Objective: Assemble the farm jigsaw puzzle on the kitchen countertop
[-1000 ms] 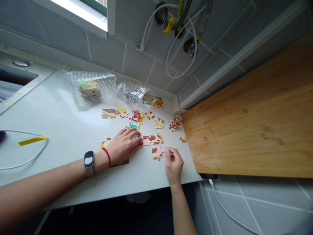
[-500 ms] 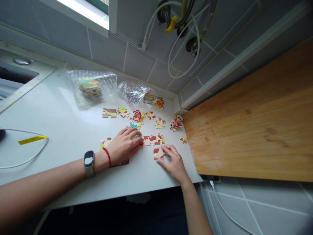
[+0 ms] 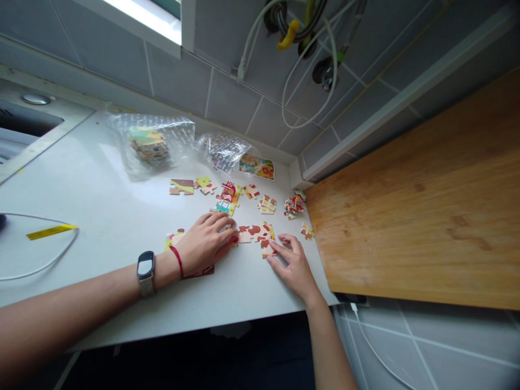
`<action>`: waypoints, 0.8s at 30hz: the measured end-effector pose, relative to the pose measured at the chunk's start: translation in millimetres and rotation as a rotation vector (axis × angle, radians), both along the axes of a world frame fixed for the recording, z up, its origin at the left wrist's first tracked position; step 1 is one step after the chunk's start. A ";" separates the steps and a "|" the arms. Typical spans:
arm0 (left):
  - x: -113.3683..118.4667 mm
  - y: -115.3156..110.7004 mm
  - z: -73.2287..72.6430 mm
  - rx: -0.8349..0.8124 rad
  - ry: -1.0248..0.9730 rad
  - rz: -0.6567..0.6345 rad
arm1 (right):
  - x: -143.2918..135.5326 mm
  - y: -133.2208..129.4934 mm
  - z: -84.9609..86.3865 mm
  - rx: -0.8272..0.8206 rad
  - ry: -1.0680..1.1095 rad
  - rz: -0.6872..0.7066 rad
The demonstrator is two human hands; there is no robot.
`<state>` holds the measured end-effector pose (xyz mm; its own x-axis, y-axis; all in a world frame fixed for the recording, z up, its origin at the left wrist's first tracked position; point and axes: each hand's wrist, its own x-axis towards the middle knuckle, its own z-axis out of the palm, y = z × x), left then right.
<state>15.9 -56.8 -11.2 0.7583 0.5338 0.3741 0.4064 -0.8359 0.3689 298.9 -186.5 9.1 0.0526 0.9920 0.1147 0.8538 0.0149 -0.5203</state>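
Counter [image 3: 109,227] first, white and broad across the left and centre of the frame, with a wooden board [image 3: 414,206] filling the right! A clear bag [image 3: 174,132] of stacked pieces sat upper left of centre. Then the left hand [image 3: 207,238], palm down mid-frame, its fingers close together and slightly bent over pieces it mostly hid; whether they pinched anything, I couldn't tell. Over to the right hand [image 3: 294,271], lower right of centre: thumb and forefinger a little apart, both at one piece's right side, grip firmness unreadable. Between the hands ran a cow-patched strip [image 3: 247,233], and smallest of all, right under its right end, that brown-patched piece [image 3: 266,248], touching, though interlocked or not was unclear. Light, stiff card, by the look of it, likely slippery on that surface, its knobs easily bent; opposite straight edges looked the best hold.
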 end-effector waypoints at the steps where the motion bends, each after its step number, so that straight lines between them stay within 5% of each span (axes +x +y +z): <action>1: 0.0 -0.1 -0.6 -0.003 -0.006 0.003 | 0.3 -0.1 -0.5 0.005 -0.011 -0.003; 9: -0.9 0.4 -1.0 0.021 0.029 0.003 | -16.1 -10.5 -8.0 0.035 -0.139 -0.091; 17: -0.4 0.0 -1.9 -0.001 -0.013 0.005 | -44.9 -26.8 -28.5 0.283 -0.093 -0.359; 24: 0.0 0.4 -1.3 0.005 0.002 0.002 | -35.9 -15.1 -29.8 0.156 -0.037 -0.394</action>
